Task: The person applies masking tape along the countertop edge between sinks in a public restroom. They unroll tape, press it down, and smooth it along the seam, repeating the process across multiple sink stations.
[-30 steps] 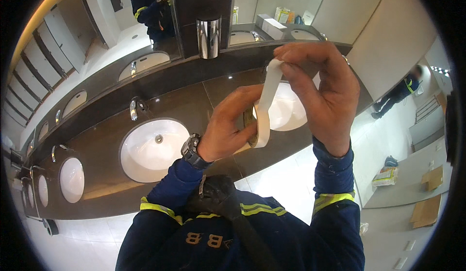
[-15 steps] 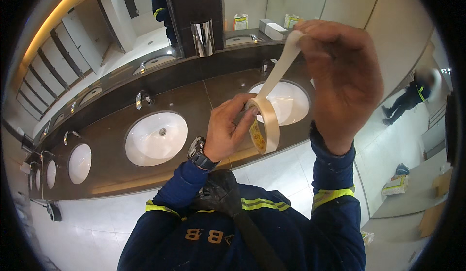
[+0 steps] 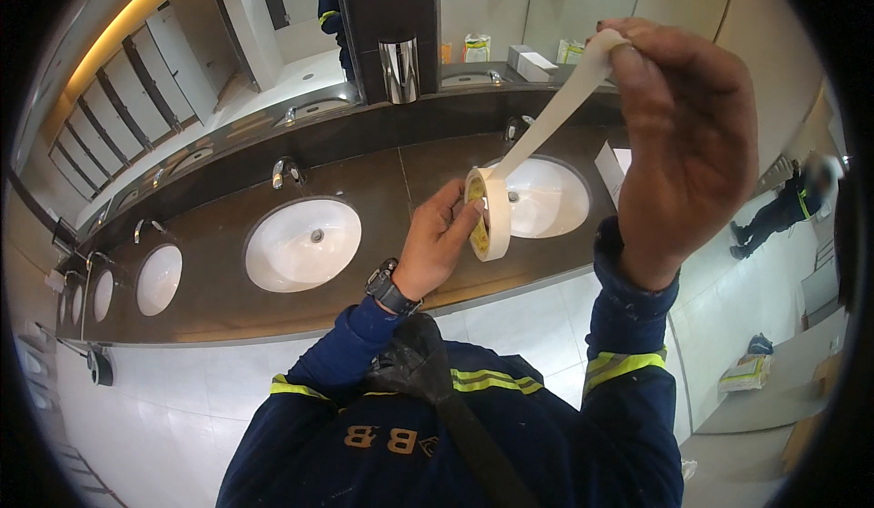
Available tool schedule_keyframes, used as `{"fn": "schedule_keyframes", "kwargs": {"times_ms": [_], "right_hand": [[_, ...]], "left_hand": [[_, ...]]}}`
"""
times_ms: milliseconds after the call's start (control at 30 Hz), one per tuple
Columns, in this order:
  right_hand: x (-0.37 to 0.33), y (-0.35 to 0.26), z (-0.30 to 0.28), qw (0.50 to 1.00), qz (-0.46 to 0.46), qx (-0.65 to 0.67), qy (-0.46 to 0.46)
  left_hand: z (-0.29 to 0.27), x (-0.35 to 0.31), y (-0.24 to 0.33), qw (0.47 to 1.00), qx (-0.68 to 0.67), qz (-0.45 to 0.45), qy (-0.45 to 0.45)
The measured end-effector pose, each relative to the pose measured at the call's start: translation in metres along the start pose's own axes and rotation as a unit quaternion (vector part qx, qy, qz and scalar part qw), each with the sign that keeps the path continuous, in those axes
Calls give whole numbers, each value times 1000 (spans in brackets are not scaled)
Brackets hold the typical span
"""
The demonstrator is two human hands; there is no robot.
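My left hand (image 3: 442, 239) grips a roll of cream masking tape (image 3: 495, 221) by its rim, thumb and fingers closed on its left side. From the top of the roll a strip of tape (image 3: 555, 118) runs taut, up and to the right. Its free end is pinched between the thumb and fingers of my right hand (image 3: 687, 135), raised higher than the left. The roll hangs over the front of the counter, in front of a white oval sink (image 3: 555, 221). A black watch (image 3: 391, 289) is on my left wrist.
A dark counter (image 3: 387, 208) holds several sinks, including one to my left (image 3: 305, 258), with chrome taps (image 3: 285, 173). A white box (image 3: 614, 167) stands beyond my right wrist. Mirrors line the wall. Another person (image 3: 790, 203) is at the far right, near a bag (image 3: 746, 373).
My right hand has moved up and right, drawing out a longer strip of tape. The roll has turned in my left hand, and the view has shifted slightly.
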State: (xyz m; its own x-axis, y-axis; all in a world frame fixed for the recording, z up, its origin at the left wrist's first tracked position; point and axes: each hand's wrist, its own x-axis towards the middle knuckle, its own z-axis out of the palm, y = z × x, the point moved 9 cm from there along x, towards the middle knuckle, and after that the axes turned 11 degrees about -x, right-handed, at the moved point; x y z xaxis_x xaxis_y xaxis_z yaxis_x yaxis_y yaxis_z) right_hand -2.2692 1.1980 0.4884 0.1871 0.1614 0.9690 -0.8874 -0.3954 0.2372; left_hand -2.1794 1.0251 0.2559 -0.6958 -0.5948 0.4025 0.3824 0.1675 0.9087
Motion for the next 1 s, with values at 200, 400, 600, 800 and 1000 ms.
{"fn": "schedule_keyframes", "kwargs": {"times_ms": [200,400,600,800,1000], "right_hand": [[18,-4,-6,996,78,-1,-36],[22,30,-18,974,141,-178,-7],[2,104,43,975,215,-45,-47],[-94,169,149,914,370,-17,-164],[-263,215,256,839,453,47,-298]], "left_hand": [[16,0,-26,995,-80,-59,-30],[25,-8,12,998,31,31,45],[20,-23,77,949,181,256,29],[-21,-24,17,979,168,105,-54],[-87,-17,-55,979,201,6,37]]}}
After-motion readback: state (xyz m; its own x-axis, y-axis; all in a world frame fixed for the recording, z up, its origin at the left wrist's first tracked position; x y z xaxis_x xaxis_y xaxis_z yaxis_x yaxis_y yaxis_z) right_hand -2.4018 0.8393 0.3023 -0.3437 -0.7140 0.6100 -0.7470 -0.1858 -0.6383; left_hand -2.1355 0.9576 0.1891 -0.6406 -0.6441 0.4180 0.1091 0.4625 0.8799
